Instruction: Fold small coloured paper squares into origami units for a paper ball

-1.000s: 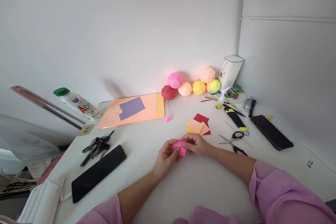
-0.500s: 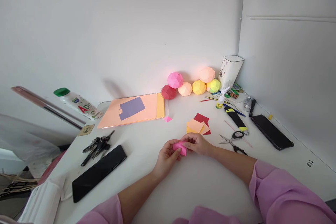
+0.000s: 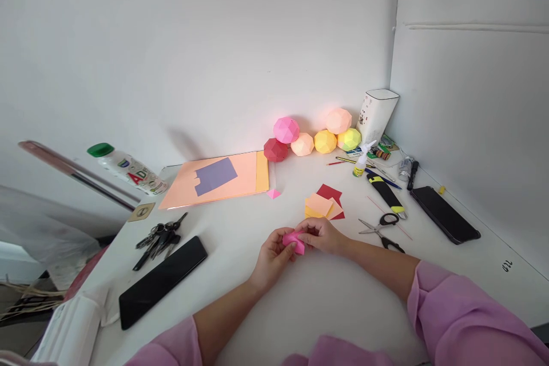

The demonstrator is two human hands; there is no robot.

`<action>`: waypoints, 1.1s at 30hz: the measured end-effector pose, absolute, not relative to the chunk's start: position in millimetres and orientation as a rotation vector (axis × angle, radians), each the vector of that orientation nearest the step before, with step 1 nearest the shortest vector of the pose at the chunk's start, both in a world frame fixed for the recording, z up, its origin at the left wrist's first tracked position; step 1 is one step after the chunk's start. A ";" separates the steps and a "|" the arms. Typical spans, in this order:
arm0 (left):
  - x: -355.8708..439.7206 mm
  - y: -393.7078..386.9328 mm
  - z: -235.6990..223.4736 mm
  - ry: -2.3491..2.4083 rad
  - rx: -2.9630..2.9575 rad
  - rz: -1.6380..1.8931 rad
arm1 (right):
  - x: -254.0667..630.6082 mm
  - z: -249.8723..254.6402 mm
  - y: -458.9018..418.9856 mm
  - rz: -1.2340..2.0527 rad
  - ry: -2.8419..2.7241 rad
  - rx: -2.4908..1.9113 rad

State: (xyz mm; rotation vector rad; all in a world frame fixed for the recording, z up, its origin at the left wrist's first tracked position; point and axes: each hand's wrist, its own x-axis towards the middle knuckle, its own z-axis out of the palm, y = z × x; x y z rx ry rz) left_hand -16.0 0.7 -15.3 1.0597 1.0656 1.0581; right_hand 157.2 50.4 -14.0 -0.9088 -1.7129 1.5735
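A small piece of bright pink paper (image 3: 295,241) is held between my two hands above the white table. My left hand (image 3: 274,251) pinches its left side, thumb in front. From the right, my right hand (image 3: 321,234) grips the upper right part with thumb and fingers. The paper looks folded, though my fingers cover much of it. Just beyond lie several loose paper pieces (image 3: 319,204) in red, peach and yellow. A small folded pink paper shape (image 3: 273,194) rests near the peach sheets (image 3: 180,186).
Faceted paper balls (image 3: 286,130) line the back wall. To the right are scissors (image 3: 381,231), a box cutter (image 3: 386,194), a glue bottle (image 3: 361,163) and a black phone (image 3: 446,214). At left lie keys (image 3: 160,240), a black slab-like device (image 3: 163,281) and a green-capped bottle (image 3: 128,170).
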 end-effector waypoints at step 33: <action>-15.0 1.5 -17.0 1.109 1.040 1.116 | 153.7 -20.4 44.0 1.216 -1.943 -0.829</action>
